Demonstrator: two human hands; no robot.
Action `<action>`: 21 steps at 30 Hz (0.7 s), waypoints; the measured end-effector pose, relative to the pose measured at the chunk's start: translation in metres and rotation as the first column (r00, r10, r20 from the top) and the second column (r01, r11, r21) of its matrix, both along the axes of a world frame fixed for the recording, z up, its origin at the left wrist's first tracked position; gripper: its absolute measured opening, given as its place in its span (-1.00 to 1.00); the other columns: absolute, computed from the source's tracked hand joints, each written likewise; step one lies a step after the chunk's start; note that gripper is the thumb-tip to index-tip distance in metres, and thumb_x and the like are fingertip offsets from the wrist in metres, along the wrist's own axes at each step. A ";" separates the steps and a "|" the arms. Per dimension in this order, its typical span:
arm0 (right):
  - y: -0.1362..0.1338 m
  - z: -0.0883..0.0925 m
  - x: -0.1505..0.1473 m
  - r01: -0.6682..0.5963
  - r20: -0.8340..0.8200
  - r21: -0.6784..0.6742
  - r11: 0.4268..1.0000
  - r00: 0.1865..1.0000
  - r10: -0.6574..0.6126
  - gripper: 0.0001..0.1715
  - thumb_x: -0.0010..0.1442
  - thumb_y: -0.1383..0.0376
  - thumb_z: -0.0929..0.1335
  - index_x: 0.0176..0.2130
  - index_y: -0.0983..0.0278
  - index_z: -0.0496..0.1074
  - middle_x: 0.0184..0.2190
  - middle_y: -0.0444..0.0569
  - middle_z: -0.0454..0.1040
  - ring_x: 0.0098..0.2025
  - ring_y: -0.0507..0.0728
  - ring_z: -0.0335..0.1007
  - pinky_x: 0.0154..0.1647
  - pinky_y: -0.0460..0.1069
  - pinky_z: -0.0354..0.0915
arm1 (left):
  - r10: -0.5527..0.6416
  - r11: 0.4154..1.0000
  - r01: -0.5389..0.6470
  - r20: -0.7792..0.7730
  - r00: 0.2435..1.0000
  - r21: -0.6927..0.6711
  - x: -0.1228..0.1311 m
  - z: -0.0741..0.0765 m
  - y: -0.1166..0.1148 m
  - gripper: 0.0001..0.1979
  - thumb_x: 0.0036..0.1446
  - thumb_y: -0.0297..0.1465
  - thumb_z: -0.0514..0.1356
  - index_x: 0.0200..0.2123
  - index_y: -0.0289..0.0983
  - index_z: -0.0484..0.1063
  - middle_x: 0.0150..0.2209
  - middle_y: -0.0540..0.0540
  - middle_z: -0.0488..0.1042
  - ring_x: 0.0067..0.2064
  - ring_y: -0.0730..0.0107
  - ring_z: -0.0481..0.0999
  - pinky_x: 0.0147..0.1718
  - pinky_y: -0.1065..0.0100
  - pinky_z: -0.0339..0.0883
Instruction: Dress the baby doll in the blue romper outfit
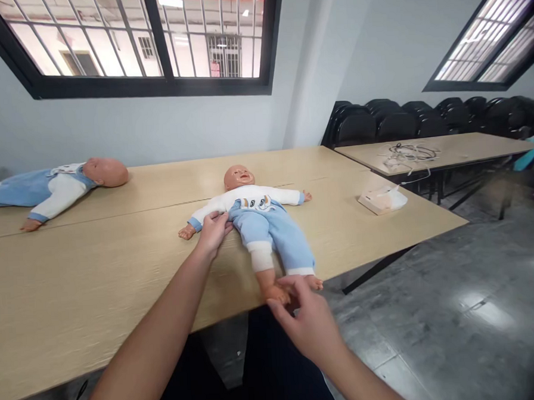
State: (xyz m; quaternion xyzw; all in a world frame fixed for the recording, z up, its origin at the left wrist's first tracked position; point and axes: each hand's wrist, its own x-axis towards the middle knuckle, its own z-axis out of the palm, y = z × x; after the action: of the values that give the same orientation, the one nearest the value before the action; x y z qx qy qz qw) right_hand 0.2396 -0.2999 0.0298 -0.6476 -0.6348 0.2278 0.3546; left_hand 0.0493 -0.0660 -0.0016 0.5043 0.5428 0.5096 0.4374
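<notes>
A baby doll (268, 224) lies on its back on the wooden table, head toward the wall and feet at the near edge. It has a white top and light blue trousers (291, 237) with an animal face at the waist. My left hand (215, 231) is closed at the waist of the trousers, on the left side of the picture; its fingertips are partly hidden. My right hand (306, 317) grips the doll's bare foot (276, 292) between thumb and fingers. The trouser leg above that foot is pushed up, showing a white cuff (261, 257).
A second doll (64, 181) in similar clothes lies at the table's far left. A tissue pack (382, 200) sits on the right part of the table (119, 279). Cables (410, 153) lie on another table behind, with black folding chairs (395, 121) stacked along the wall.
</notes>
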 end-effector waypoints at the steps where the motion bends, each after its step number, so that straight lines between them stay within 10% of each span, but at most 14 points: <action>1: 0.001 -0.006 -0.008 0.000 0.046 -0.008 1.000 0.999 0.000 -0.63 0.28 0.02 0.44 -0.03 0.17 0.46 -0.27 -0.05 0.67 -0.29 0.23 0.63 -0.31 0.05 0.37 | 0.033 0.999 -0.033 0.001 0.999 0.019 0.001 0.002 -0.001 -0.61 0.34 -0.22 0.26 0.10 -0.33 0.36 -0.04 -0.29 0.55 -0.08 0.23 0.62 -0.03 0.19 0.53; 7: 0.012 -0.031 -0.051 -0.002 0.334 0.098 0.995 0.942 -0.031 -0.58 0.19 -0.01 0.55 -0.16 0.18 0.44 -0.37 -0.07 0.64 -0.35 0.25 0.61 -0.42 0.03 0.17 | 0.118 0.957 -0.079 -0.124 0.985 0.281 0.005 0.031 -0.030 -0.67 0.22 -0.34 0.33 0.02 -0.24 0.40 0.09 -0.19 0.44 0.06 0.23 0.46 0.17 0.17 0.35; 13: 0.013 -0.027 -0.055 -0.143 0.331 0.137 0.980 0.939 0.091 -0.66 0.20 0.11 0.52 -0.12 0.21 0.46 -0.31 -0.04 0.66 -0.33 0.24 0.60 -0.44 0.03 0.11 | -0.168 0.776 0.397 -0.444 0.880 0.491 0.017 0.072 -0.125 -0.87 0.38 -0.39 0.15 -0.08 -0.19 0.47 -0.20 -0.05 0.55 -0.16 0.31 0.53 -0.09 0.26 0.40; 16: -0.001 -0.028 -0.034 -0.230 0.347 0.278 0.933 0.929 0.126 -0.96 0.17 0.30 0.38 -0.31 0.22 0.46 -0.41 -0.02 0.61 -0.42 0.20 0.53 -0.46 0.04 0.07 | -0.196 0.691 0.610 -0.712 0.675 0.388 0.032 0.067 -0.169 -0.86 0.33 -0.48 0.13 -0.14 -0.20 0.48 -0.26 -0.06 0.57 -0.20 0.24 0.56 -0.15 0.20 0.40; 21: -0.020 -0.039 0.025 -0.223 0.286 0.502 0.835 0.955 0.083 -0.69 0.26 0.41 0.25 -0.51 0.21 0.29 -0.63 -0.12 0.36 -0.60 0.05 0.26 -0.51 0.00 0.04 | -0.026 0.740 0.596 -0.872 0.488 0.312 0.071 0.039 -0.201 -0.76 0.34 -0.57 0.17 -0.02 -0.17 0.50 -0.21 -0.03 0.59 -0.19 0.22 0.59 -0.23 0.21 0.43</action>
State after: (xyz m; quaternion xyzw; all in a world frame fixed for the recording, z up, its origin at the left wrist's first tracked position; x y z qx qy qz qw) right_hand 0.2647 -0.3201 -0.0093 -0.4949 -0.7628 -0.0121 0.4159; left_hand 0.1207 -0.2672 0.0369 0.8832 0.3902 0.2565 0.0438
